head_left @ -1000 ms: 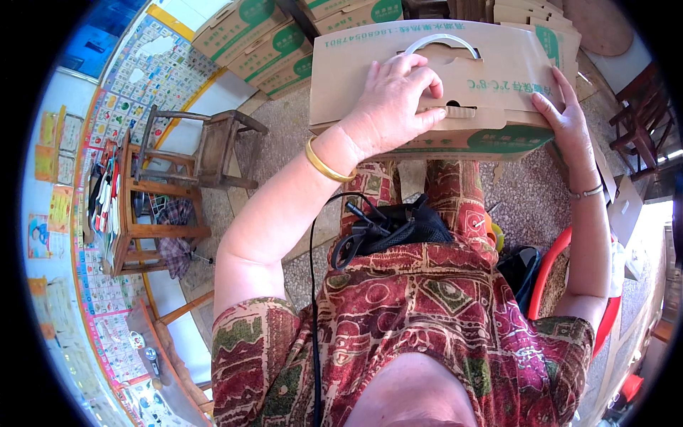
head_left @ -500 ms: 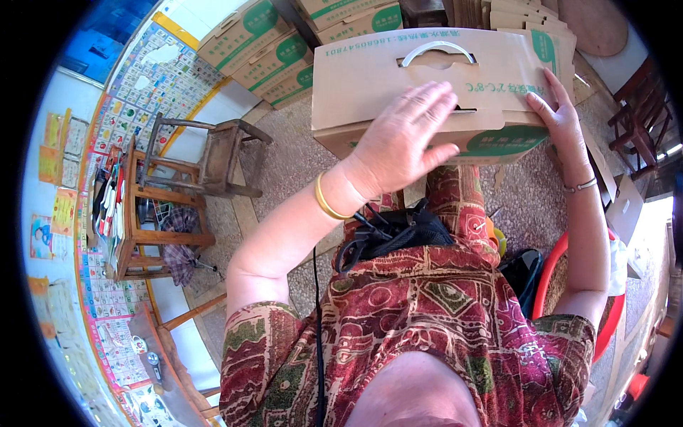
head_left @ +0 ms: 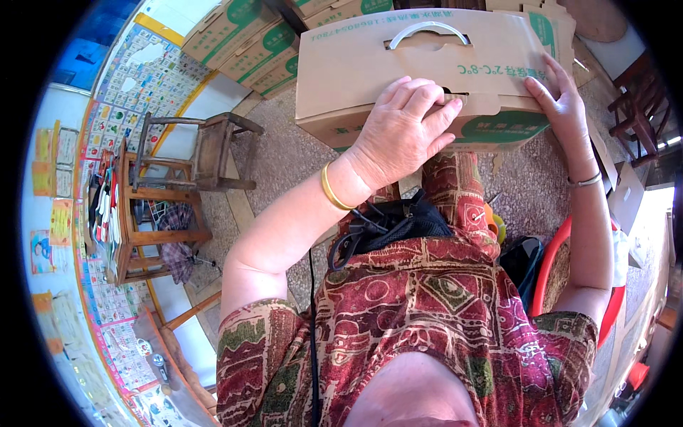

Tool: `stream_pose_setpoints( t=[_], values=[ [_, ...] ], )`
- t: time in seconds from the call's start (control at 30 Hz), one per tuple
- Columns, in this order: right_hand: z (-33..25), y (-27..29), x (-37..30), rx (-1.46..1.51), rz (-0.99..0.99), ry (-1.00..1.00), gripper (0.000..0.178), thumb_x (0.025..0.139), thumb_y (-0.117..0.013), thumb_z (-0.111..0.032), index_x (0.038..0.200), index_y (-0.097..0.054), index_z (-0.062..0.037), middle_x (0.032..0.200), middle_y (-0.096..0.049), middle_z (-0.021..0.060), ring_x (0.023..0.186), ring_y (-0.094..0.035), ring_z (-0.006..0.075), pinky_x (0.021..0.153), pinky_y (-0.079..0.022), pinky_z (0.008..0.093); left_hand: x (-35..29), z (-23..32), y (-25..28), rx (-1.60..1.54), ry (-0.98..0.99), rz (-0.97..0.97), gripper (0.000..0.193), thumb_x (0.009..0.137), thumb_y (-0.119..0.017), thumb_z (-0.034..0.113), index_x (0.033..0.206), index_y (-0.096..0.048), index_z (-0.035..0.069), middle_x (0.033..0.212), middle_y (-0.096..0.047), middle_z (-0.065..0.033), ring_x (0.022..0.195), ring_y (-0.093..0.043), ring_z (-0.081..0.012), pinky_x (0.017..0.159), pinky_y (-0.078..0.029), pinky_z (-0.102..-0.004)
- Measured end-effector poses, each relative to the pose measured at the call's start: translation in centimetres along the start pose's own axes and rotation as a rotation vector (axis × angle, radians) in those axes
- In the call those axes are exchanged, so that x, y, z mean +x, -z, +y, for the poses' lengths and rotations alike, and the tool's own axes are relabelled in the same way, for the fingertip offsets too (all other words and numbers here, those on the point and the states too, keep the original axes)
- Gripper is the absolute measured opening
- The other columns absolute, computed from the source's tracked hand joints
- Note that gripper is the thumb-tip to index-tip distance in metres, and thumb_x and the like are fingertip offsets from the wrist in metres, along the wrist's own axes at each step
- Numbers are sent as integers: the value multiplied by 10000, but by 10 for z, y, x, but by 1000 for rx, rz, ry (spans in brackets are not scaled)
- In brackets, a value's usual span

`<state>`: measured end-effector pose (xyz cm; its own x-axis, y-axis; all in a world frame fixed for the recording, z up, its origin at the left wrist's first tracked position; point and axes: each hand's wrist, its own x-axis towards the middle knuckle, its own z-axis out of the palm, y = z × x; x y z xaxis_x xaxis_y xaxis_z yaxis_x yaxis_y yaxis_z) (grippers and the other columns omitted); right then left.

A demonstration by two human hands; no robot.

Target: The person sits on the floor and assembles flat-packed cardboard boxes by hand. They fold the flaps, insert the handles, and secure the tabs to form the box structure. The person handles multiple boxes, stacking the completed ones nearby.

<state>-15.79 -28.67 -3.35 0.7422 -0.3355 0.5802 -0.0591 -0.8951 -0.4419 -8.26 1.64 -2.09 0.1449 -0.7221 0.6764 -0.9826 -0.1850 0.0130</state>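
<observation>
A brown cardboard box [head_left: 370, 71] with green print and a white plastic handle [head_left: 430, 32] on its lid is in front of me at the top of the view. My left hand [head_left: 405, 124] is at the lid's front edge, its fingers curled at the tab by a slot; the fingertips are partly hidden. At the box's right front corner, my right hand [head_left: 565, 103] grips with the thumb on the near edge and the fingers along the right end. The box seems closed, apart from a small gap at the slot.
More boxes [head_left: 245, 50] like it are stacked at the far left. Flattened cardboard [head_left: 558, 25] leans at the far right. A wooden chair [head_left: 213, 153] and a wooden rack [head_left: 128, 228] stand at left. By my right arm is a red-rimmed container [head_left: 551, 249]. A black pouch [head_left: 405, 228] lies at my waist.
My left hand has gone from lying flat with fingers extended over the lid to curled at the slot's tab. My right hand stays at the corner. The whole view has shifted slightly.
</observation>
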Motion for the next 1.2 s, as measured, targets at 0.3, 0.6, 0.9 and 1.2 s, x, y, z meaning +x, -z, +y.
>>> stream_pose_setpoints(
  t=[0.3, 0.6, 0.9, 1.2],
  values=[
    [-90, 2, -16, 39, -125, 672, 371, 767, -713, -118, 1136, -708, -155, 1102, -623, 64, 1033, -585, 288, 905, -467, 431, 1, -13, -5, -22, -58, 56, 371, 772, -688, 6, 1136, -687, 74, 999, -570, -68, 1011, -571, -286, 887, -495, -405],
    [-86, 1, -13, 36, -142, 759, 416, 707, -761, -162, 1119, -724, -207, 1075, -593, 30, 998, -574, 252, 880, -446, 414, -9, -28, 23, -236, -80, 61, 333, 770, -713, -4, 1092, -661, 64, 1097, -611, -100, 980, -616, -304, 857, -523, -399],
    [-90, 3, -12, 54, -132, 752, 436, 672, -774, -134, 1099, -734, -213, 1068, -607, 24, 1005, -581, 250, 893, -445, 413, -11, -26, 32, -123, 25, -9, 338, 769, -755, 88, 1093, -659, 97, 1049, -609, -74, 951, -599, -281, 822, -491, -382],
    [-95, 2, -12, 93, -175, 669, 257, 742, -765, -158, 997, -739, -144, 977, -617, 35, 941, -589, 254, 858, -451, 404, -7, -30, 22, -59, -67, 0, 288, 747, -766, 127, 1019, -679, 88, 1006, -592, -65, 940, -585, -279, 833, -475, -400]
  ],
)
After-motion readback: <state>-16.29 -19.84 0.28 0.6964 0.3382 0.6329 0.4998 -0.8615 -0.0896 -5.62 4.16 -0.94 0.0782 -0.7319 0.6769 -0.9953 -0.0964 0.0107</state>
